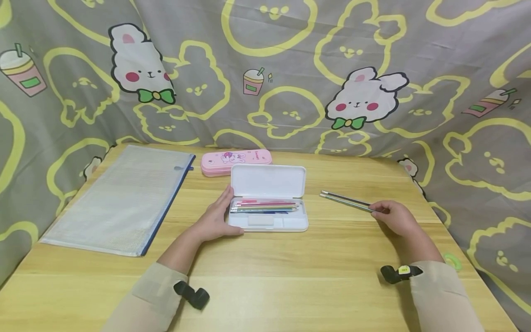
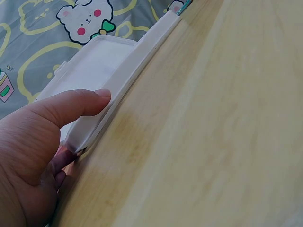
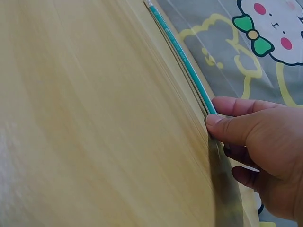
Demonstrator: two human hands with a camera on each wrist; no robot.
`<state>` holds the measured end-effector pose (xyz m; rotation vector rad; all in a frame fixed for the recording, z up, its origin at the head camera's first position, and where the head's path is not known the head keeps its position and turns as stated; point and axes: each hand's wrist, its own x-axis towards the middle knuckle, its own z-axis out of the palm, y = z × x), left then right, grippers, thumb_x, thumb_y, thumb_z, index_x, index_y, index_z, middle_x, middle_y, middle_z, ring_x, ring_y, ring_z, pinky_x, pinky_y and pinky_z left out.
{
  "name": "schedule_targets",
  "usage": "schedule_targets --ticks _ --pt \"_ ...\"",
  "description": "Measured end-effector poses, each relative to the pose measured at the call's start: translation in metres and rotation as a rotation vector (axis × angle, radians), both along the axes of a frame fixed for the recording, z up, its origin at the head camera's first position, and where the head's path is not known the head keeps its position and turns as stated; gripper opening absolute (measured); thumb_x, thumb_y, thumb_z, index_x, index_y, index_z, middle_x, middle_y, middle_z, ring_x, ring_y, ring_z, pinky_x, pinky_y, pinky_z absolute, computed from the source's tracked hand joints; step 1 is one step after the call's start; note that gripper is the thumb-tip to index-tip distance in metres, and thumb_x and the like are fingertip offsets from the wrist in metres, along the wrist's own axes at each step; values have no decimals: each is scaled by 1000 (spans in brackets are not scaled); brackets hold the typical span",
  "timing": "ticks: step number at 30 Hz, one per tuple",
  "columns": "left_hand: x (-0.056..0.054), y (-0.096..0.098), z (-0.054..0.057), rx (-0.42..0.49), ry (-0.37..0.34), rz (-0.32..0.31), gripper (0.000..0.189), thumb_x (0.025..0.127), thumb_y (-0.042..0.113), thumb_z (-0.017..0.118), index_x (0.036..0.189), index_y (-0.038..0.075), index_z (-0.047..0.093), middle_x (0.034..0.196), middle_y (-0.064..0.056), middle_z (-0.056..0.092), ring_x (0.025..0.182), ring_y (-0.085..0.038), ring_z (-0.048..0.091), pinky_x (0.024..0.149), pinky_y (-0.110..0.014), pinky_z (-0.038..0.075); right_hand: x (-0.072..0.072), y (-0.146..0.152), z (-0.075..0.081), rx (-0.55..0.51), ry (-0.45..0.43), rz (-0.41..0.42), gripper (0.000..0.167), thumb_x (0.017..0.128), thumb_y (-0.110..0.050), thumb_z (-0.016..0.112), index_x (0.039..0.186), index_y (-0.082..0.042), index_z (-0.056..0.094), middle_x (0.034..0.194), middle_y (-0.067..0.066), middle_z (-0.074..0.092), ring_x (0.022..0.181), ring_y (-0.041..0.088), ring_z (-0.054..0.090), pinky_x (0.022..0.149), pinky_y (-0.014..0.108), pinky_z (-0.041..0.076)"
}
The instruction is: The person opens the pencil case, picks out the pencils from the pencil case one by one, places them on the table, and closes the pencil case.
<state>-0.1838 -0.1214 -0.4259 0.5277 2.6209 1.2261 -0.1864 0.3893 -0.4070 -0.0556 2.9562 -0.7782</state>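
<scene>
A white pencil case [image 1: 295, 223] lies open with its lid raised, several pencils [image 1: 265, 208] and a white eraser [image 1: 260, 221] inside. My left hand [image 1: 212, 220] holds its left end, the thumb along the front wall and the fingers at the left side. Farther right, my right hand [image 1: 396, 218] pinches the near ends of two pencils [image 1: 345, 200], one dark and one green, between thumb and fingers. In the right wrist view a teal pencil [image 3: 182, 56] runs away from the fingertips, a second thin one beside it. Part of the left fingers is hidden behind the case.
Behind the white case sits a closed pink pencil case [image 1: 236, 159] with a rabbit picture. A mesh zip pouch [image 1: 124, 203] with a blue edge lies flat at the left. A small green ring-like object [image 1: 452, 261] is partly visible beside the right sleeve. Patterned cloth hangs behind the wooden table [image 1: 290, 276].
</scene>
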Motion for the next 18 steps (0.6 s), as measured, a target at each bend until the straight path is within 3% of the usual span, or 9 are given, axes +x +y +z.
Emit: schedule_targets --ticks 10,18 --pt "1 0 0 -9 -2 7 124 68 39 85 158 6 5 166 -12 -3 152 -39 4 120 -61 13 0 1 -2 -16 -13 7 28 98 -18 58 117 0 66 116 24 65 105 35 59 88 46 48" --pt "1 0 1 -7 8 0 123 68 38 85 158 5 6 166 -12 -3 152 -39 4 120 -60 13 3 -13 6 -51 25 2 33 97 -21 61 122 1 64 112 21 66 101 29 59 82 36 48"
